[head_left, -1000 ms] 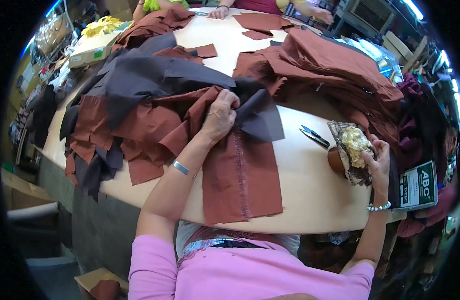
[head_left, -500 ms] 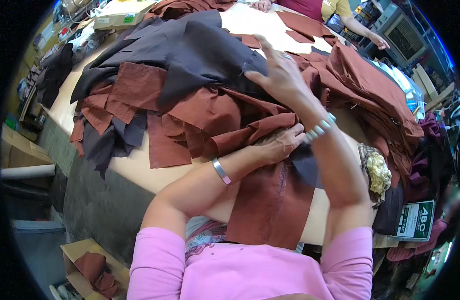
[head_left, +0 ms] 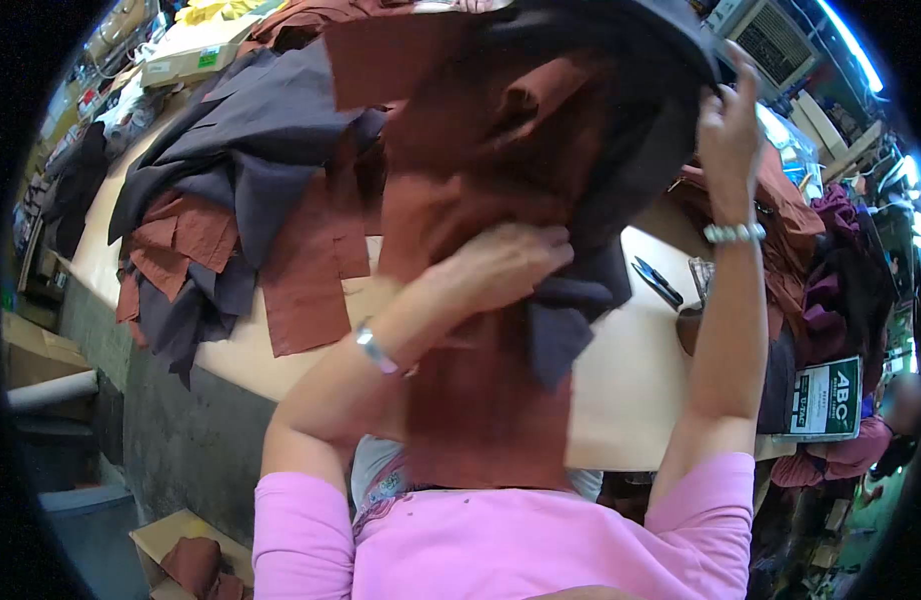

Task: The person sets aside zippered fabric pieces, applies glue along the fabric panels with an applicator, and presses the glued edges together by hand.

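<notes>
A large garment piece of reddish-brown cloth [head_left: 481, 170] joined with dark grey cloth [head_left: 656, 130] is raised in front of me, blurred in parts by motion. My right hand [head_left: 731, 130], at the upper right, has its fingers closed on the dark grey edge. Lower down, my left hand [head_left: 511, 265] is closed on the brown cloth near the middle; what lies under its fingers is partly hidden. A long brown panel [head_left: 489, 420] hangs from there over the table edge to my lap.
Brown and dark grey cut pieces [head_left: 196, 245] are heaped on the left of the pale table [head_left: 621, 410]. Small dark snips [head_left: 659, 283] lie to the right. More brown cloth [head_left: 786, 270] and a green-and-white ABC box [head_left: 827, 400] are farther right. An open carton [head_left: 171, 530] stands lower left.
My right hand, open before, has moved right and closed on the dark grey edge. The cloth has risen off the table, and my left hand has shifted left. The snips have come into view.
</notes>
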Motion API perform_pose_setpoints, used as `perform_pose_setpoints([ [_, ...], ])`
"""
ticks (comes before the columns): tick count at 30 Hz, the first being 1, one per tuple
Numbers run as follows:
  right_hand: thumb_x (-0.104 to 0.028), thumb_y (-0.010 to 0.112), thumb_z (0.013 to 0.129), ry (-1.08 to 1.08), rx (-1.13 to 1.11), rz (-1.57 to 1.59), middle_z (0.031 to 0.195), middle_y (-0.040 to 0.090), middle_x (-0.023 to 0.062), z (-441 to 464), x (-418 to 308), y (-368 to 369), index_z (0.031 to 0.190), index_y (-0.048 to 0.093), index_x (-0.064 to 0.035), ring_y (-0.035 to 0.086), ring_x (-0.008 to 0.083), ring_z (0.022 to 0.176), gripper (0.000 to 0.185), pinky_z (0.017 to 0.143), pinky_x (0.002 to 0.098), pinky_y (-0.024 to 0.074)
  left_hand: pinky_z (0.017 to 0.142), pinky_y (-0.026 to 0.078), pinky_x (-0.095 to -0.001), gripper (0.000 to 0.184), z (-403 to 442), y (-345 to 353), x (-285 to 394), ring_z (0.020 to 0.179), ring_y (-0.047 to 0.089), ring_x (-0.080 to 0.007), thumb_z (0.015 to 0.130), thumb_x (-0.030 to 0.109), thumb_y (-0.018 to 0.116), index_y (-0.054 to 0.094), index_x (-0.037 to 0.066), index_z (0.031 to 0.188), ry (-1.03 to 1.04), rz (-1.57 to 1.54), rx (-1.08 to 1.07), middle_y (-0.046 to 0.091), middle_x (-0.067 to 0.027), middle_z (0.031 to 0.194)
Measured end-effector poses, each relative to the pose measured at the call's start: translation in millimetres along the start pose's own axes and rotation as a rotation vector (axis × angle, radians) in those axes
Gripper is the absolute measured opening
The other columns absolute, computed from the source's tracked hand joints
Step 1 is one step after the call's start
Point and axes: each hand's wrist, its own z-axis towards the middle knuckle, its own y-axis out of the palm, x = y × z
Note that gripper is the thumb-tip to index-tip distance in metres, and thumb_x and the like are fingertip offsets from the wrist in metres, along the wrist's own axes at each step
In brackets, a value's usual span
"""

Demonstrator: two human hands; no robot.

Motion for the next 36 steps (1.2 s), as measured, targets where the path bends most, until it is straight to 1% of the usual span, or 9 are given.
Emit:
perform_pose_setpoints([
  [3, -0.003, 0.054, 0.086, 0.065, -0.063, 0.226, 0.091, 0.065, 0.006, -25, -21, -44, 0.135, 0.038, -0.0122, 0.047, 0.0056, 0.059, 0.052, 0.054, 0.0219, 0.0387, 0.077, 0.047, -0.04, 0.019, -11, -52, -3, 0.087, 0.058, -0.0301, 0.075, 0.0, 0.046, 0.058, 0.003, 0.089, 0.034, 0.211, 0.105, 0.057, -0.0136, 0.092],
  [6, -0.002, 0.058, 0.082, -0.197, -0.123, 0.092, 0.106, 0.062, 0.0114, -63, -47, -57, 0.138, 0.034, -0.0173, 0.058, 0.0246, 0.056, 0.063, 0.054, 0.0346, 0.0484, 0.074, 0.048, -0.0363, 0.018, -26, -115, -14, 0.086, 0.058, -0.0293, 0.074, -0.003, 0.048, 0.057, 0.004, 0.086, -0.087, 0.547, -0.075, 0.058, -0.012, 0.092],
  [9, 0.0, 0.057, 0.079, -0.227, -0.45, 0.358, 0.069, 0.058, 0.0082, -110, -66, -54, 0.137, 0.038, -0.0109, 0.055, 0.0234, 0.054, 0.062, 0.062, 0.0386, 0.0484, 0.074, 0.048, -0.0375, 0.017, -41, -174, -38, 0.084, 0.059, -0.0307, 0.072, -0.006, 0.048, 0.055, 0.002, 0.085, -0.227, 0.899, -0.165, 0.057, -0.0129, 0.094],
  [14, 0.0, 0.064, 0.073, -0.416, -0.641, 0.507, 0.1, 0.059, 0.0067, -159, -95, -59, 0.125, 0.05, -0.0047, 0.059, 0.0185, 0.065, 0.054, 0.082, 0.0381, 0.0469, 0.085, 0.046, -0.0398, 0.035, -79, -246, -114, 0.097, 0.058, -0.033, 0.076, -0.007, 0.046, 0.056, 0.003, 0.107, -0.315, 1.203, -0.053, 0.059, -0.0135, 0.1],
  [15, 0.002, 0.065, 0.072, -0.435, -0.654, 0.483, 0.108, 0.062, 0.008, -163, -95, -61, 0.122, 0.053, -0.0031, 0.06, 0.0183, 0.066, 0.051, 0.083, 0.0385, 0.047, 0.088, 0.045, -0.0397, 0.035, -83, -246, -120, 0.097, 0.058, -0.0327, 0.079, -0.004, 0.045, 0.055, 0.004, 0.111, -0.408, 1.23, -0.093, 0.059, -0.0143, 0.1],
  [17, -0.001, 0.056, 0.075, -0.358, -0.611, 0.48, 0.075, 0.058, 0.0029, -168, -80, -55, 0.133, 0.046, -0.0091, 0.056, 0.0192, 0.065, 0.059, 0.081, 0.0356, 0.045, 0.088, 0.044, -0.0388, 0.03, -64, -215, -79, 0.1, 0.057, -0.0309, 0.079, -0.002, 0.051, 0.056, 0.004, 0.109, -0.471, 1.126, 0.033, 0.059, -0.0111, 0.105],
  [22, -0.007, 0.062, 0.079, 0.155, -0.823, 0.459, 0.088, 0.064, 0.011, -174, -53, -51, 0.132, 0.042, -0.01, 0.06, 0.0282, 0.073, 0.056, 0.075, 0.037, 0.0473, 0.087, 0.045, -0.038, 0.021, -41, -131, 0, 0.1, 0.056, -0.0305, 0.078, 0.005, 0.06, 0.059, 0.005, 0.099, -0.122, 0.567, 0.024, 0.059, -0.0101, 0.103],
  [26, -0.01, 0.068, 0.077, 0.197, -0.874, 0.301, 0.098, 0.06, 0.0107, -191, -57, -35, 0.136, 0.036, -0.0142, 0.057, 0.0271, 0.083, 0.067, 0.076, 0.0363, 0.0475, 0.089, 0.044, -0.0375, 0.025, -41, -76, 20, 0.106, 0.054, -0.0279, 0.074, 0.003, 0.062, 0.058, 0.006, 0.099, -0.016, 0.343, -0.053, 0.056, -0.0086, 0.11],
  [36, -0.013, 0.07, 0.072, 0.1, -0.832, 0.346, 0.116, 0.053, 0.0156, -206, -57, -20, 0.136, 0.031, -0.009, 0.053, 0.0351, 0.096, 0.075, 0.083, 0.0421, 0.0452, 0.074, 0.051, -0.0355, 0.023, 2, -44, -43, 0.087, 0.061, -0.0271, 0.081, 0.007, 0.048, 0.056, 0.01, 0.102, -0.031, 0.713, -0.129, 0.056, -0.0106, 0.097],
])
